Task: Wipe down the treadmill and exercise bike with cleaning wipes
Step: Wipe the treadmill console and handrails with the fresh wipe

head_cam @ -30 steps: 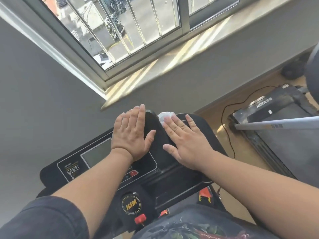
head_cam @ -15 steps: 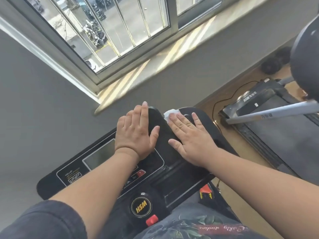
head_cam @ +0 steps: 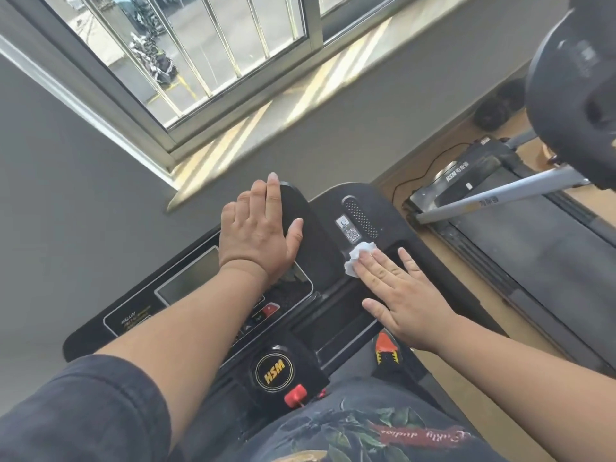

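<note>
Nearest the camera, at six o'clock, lies a dark printed garment [head_cam: 350, 435], and just beyond it the round black badge with yellow HSM lettering [head_cam: 274, 371] and the small red safety clip [head_cam: 296, 395] mark the near edge of the black plastic treadmill console [head_cam: 373, 201]. To do this step well, the flat palm should drive the wipe in overlapping passes across the right side of the console, with pressure kept even and light over the perforated speaker grille [head_cam: 361, 215] and the small white QR-code sticker [head_cam: 350, 232], which a wet wipe could lift, in my judgement. The right hand [head_cam: 405, 295], at about four o'clock of the console's centre, lies spread with straight fingers and pins the crumpled white cleaning wipe [head_cam: 358, 260] under its fingertips; nothing is curled round it, so it presses rather than grips, and the wipe sits touching the console just below the sticker. The left hand [head_cam: 258, 235], farther off at about eleven o'clock, rests flat and open on the raised black panel, fingers straight and thumb out, holding nothing and seemingly bracing the console. Its heel covers a corner of the grey rectangular display screen [head_cam: 190, 281]. Beyond, at two o'clock, the dark treadmill deck with a silver rail [head_cam: 500, 198] stands well apart on the floor, and the barred window [head_cam: 200, 45] fills twelve o'clock.
</note>
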